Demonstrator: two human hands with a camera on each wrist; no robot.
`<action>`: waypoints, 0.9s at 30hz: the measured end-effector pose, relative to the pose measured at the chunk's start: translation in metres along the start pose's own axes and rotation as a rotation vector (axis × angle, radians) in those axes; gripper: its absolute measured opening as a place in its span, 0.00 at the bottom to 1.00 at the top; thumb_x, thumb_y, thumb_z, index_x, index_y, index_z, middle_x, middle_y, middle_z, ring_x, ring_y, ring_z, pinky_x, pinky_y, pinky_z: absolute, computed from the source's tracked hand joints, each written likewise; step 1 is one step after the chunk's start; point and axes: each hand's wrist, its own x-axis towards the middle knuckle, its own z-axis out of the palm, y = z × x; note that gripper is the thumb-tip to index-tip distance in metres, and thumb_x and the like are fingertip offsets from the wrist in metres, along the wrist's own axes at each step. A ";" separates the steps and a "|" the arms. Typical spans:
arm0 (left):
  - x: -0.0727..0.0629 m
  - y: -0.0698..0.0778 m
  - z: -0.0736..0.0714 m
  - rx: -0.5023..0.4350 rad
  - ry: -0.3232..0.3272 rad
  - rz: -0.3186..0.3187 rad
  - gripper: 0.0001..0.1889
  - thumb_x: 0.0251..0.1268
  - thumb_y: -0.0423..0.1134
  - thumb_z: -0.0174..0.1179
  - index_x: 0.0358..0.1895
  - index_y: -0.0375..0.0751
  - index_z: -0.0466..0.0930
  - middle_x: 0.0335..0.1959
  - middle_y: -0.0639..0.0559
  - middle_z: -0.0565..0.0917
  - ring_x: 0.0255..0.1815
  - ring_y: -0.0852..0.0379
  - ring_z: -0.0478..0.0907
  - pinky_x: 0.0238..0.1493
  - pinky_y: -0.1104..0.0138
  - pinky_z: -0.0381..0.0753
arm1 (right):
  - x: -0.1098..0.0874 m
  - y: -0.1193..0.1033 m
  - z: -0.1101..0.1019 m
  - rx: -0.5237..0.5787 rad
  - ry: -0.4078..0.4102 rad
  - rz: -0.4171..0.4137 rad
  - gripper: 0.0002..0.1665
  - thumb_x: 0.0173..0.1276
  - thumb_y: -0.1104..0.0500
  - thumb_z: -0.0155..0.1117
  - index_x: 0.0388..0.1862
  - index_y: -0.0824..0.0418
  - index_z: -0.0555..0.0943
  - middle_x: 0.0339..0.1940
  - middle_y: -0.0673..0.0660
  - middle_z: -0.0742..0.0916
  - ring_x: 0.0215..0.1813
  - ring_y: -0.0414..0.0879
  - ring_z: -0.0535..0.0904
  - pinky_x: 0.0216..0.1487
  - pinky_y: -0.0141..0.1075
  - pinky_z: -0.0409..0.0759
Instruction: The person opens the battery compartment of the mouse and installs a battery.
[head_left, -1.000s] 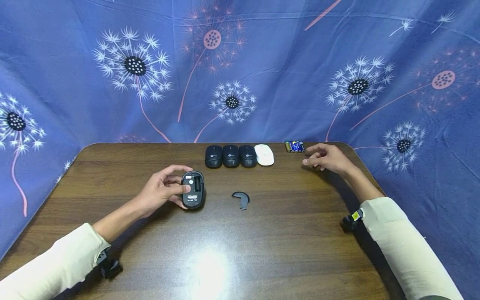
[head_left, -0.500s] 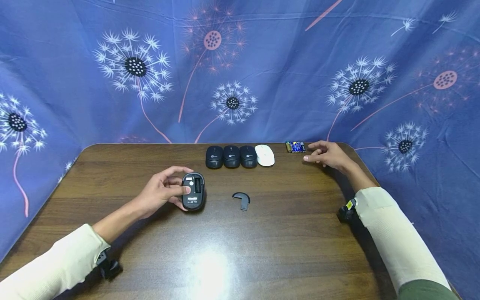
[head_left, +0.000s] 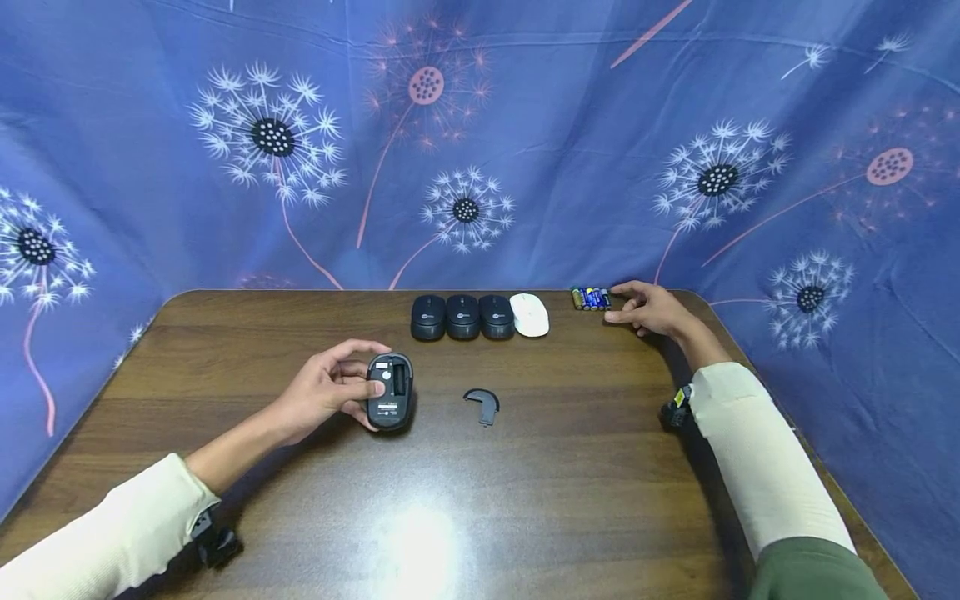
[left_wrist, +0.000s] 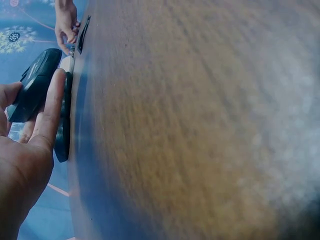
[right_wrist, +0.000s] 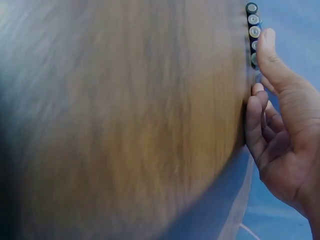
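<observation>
My left hand grips a black computer mouse above the table, thumb on its underside and fingers along its far edge. The underside faces up, and its battery slot lies uncovered with a dark inside. A curved black battery cover lies on the table to the right of the mouse. At the back right, several blue and gold batteries lie side by side. My right hand is at the right end of this row, thumb and forefinger spread apart. In the right wrist view, the thumb overlaps the batteries.
Several mice stand in a row at the back of the wooden table: black ones and a white one at the right end. A blue cloth with a dandelion print hangs behind the table.
My right forearm has swung inward, and the thumb and forefinger have spread and come up to the end of the battery row. The left hand keeps its grip on the mouse.
</observation>
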 end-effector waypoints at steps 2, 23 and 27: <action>0.000 0.000 0.000 0.005 0.000 -0.002 0.29 0.75 0.23 0.69 0.77 0.35 0.73 0.49 0.44 0.94 0.42 0.46 0.96 0.37 0.44 0.99 | 0.001 0.000 0.000 -0.004 -0.012 0.003 0.46 0.80 0.55 0.78 0.87 0.69 0.67 0.40 0.52 0.81 0.32 0.40 0.76 0.31 0.33 0.84; -0.005 0.003 0.002 0.032 0.019 -0.009 0.31 0.75 0.23 0.68 0.78 0.31 0.70 0.48 0.44 0.94 0.41 0.46 0.96 0.37 0.44 0.99 | 0.007 -0.007 -0.003 -0.049 -0.097 0.028 0.46 0.87 0.51 0.69 0.93 0.59 0.59 0.45 0.59 0.73 0.34 0.47 0.75 0.32 0.36 0.88; -0.005 0.004 0.003 0.022 0.016 -0.004 0.31 0.75 0.23 0.68 0.78 0.29 0.70 0.48 0.43 0.93 0.41 0.46 0.95 0.37 0.44 0.99 | 0.009 -0.008 -0.003 -0.072 -0.091 0.024 0.44 0.88 0.49 0.67 0.92 0.59 0.61 0.45 0.59 0.74 0.35 0.46 0.75 0.32 0.35 0.88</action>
